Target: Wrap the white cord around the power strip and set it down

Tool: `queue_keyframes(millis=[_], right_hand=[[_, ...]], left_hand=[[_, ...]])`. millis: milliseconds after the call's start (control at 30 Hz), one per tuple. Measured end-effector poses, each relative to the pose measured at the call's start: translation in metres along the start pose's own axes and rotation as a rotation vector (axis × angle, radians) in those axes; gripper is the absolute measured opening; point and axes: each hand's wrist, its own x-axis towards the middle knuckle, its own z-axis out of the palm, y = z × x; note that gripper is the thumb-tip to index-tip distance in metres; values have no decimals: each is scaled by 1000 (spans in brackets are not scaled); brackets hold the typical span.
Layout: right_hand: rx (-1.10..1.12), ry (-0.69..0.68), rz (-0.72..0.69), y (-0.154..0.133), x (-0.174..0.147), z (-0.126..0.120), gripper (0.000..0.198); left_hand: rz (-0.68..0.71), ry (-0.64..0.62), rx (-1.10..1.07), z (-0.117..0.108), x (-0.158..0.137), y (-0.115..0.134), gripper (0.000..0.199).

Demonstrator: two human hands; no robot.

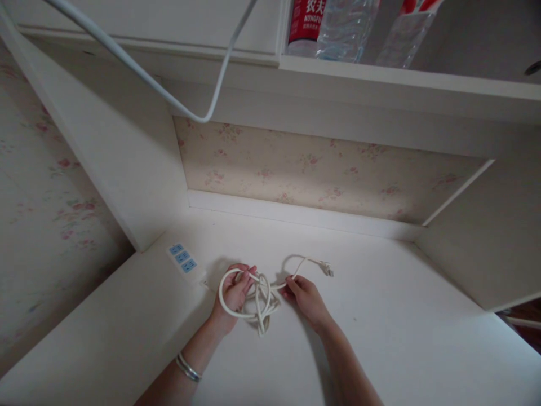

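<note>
Handling bundled cord [269,294], lower centre of frame | left hand [232,293]: grip holding the loops | right hand [306,300]: grip pinching the length toward the plug [329,271] | do well: keep loops loose, ease slack gently, don't tug the power strip [182,258], left of centre

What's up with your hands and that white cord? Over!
Left hand: holding looped power-strip cord. Right hand: pinching it short of the plug. In the way: cord's own tangle between hands.
</note>
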Motion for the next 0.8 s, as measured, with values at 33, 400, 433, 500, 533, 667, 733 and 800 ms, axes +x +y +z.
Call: queue_keyframes(millis=[33, 400, 433, 500, 533, 667, 733, 800], right_hand=[[20, 2, -1, -1, -1, 3, 36], [272, -139, 84, -12, -14, 28, 34], [269, -179, 91, -12, -17, 32, 35], [253, -240, 80, -13, -22, 40, 39], [229, -260, 70, -14, -24, 43, 41], [32, -288, 26, -20, -28, 50, 40], [-106, -173, -37, -24, -30, 49, 37], [-247, 45, -147, -31, -36, 49, 34]], left_hand=[[-8, -2, 7, 1, -1, 0, 31], [76, -50, 273, -2, 0, -13, 28], [86, -58, 285, -3, 0, -14, 29], [115, -78, 308, -5, 0, -15, 30], [129, -88, 317, -6, 0, -16, 29], [253, -85, 351, -9, 2, -18, 23], [347, -67, 418, -10, 3, -18, 20], [418, -45, 516, -11, 4, -18, 19]])
